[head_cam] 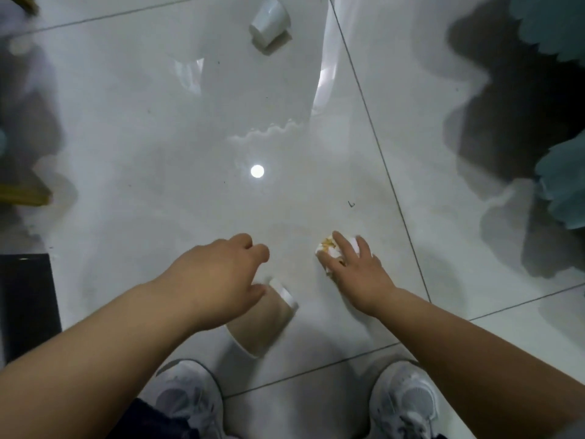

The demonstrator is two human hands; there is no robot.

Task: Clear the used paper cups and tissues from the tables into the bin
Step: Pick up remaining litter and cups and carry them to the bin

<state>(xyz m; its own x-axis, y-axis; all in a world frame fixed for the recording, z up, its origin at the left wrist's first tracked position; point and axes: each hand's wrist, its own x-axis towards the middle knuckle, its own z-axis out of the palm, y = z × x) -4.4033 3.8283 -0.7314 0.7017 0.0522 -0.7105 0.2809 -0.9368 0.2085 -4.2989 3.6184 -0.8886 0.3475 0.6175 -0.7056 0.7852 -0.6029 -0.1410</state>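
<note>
A crumpled white tissue (327, 247) with yellow stains lies on the glossy tiled floor (158, 137). My right hand (357, 270) rests on it with the fingers spread over its top. A paper cup (266, 318) lies on its side near my feet. My left hand (221, 270) hovers just above its white base with the fingers loosely curled and the thumb close to the cup; it holds nothing. A second white paper cup (270, 20) lies tipped over on the floor far ahead.
My two white shoes (186, 397) (405, 400) stand at the bottom. A black object (27, 299) sits at the left, with wooden furniture legs (25, 194) beyond it. Teal scalloped furniture (563, 188) lines the right side.
</note>
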